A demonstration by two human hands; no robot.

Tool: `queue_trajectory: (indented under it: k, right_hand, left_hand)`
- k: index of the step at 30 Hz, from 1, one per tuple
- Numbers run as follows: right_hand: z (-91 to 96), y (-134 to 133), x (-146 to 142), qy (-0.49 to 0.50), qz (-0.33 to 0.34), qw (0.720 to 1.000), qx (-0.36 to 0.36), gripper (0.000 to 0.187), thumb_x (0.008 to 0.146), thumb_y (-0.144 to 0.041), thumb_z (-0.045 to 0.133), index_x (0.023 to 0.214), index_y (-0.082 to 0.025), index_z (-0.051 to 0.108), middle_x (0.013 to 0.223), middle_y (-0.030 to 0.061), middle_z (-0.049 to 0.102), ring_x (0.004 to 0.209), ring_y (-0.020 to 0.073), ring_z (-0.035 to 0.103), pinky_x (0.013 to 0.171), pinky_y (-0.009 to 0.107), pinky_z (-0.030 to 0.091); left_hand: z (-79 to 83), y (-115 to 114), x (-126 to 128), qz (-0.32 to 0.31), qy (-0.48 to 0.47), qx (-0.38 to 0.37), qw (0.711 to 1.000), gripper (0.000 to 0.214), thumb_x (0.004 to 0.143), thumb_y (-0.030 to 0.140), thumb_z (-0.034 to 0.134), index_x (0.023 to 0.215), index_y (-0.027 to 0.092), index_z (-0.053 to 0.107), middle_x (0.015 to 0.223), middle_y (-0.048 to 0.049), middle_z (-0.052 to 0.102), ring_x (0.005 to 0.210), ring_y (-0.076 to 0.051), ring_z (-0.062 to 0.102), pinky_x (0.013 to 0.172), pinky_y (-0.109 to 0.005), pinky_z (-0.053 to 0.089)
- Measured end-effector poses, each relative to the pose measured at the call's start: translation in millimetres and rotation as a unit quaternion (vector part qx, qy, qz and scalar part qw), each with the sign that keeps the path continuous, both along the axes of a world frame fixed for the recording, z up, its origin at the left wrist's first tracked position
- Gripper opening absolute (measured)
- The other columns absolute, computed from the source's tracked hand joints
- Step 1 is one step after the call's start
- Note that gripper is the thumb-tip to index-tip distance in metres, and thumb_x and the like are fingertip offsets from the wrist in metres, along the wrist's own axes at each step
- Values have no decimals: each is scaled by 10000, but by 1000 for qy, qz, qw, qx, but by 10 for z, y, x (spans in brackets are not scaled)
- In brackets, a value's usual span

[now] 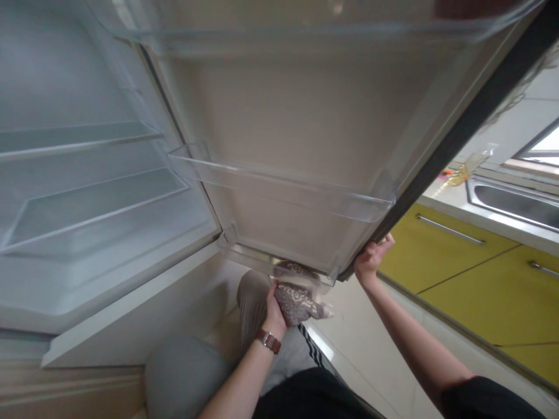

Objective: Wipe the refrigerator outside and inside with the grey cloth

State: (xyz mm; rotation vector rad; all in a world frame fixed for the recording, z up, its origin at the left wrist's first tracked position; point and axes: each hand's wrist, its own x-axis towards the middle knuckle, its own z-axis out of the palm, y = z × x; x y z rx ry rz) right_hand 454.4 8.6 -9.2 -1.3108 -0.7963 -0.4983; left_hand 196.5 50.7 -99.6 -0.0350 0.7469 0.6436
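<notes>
An open fridge door (305,116) fills the upper middle, with clear plastic door bins (283,186) on its inner side. My left hand (274,314), with a brown watch on the wrist, is closed round a grey speckled cloth (297,299) pressed against the underside of the lowest door bin (262,259). My right hand (371,256) grips the door's bottom outer corner, fingers curled round the dark edge.
The fridge interior (87,192) with bare glass shelves lies at left. Yellow cabinets (471,262) with metal handles, a counter and a steel sink (515,203) stand at right. My knees and grey trousers (187,372) are below, over a pale tiled floor.
</notes>
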Motion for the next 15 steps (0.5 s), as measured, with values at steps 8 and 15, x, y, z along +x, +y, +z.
queue_trajectory:
  k: [8,15]
  right_hand:
    - [-25,-41,-56,25,7,1000,-8,732,880,-818,394,1322,-235,397,1095,73,531,1118,299,579,1018,554,449]
    - [-31,-95,-77,19,-8,1000,-16,751,883,-825,387,1330,-221,401,1176,100,521,1095,288,569,1008,542,449]
  left_hand:
    - [159,1111,-737,199,72,65,975,346,1022,365,401,898,187,670,767,-26,728,706,-204,704,739,-373,584]
    - [144,1027,-625,205,43,58,976,316,1008,368,430,927,200,685,809,-24,737,731,-200,714,772,-364,590]
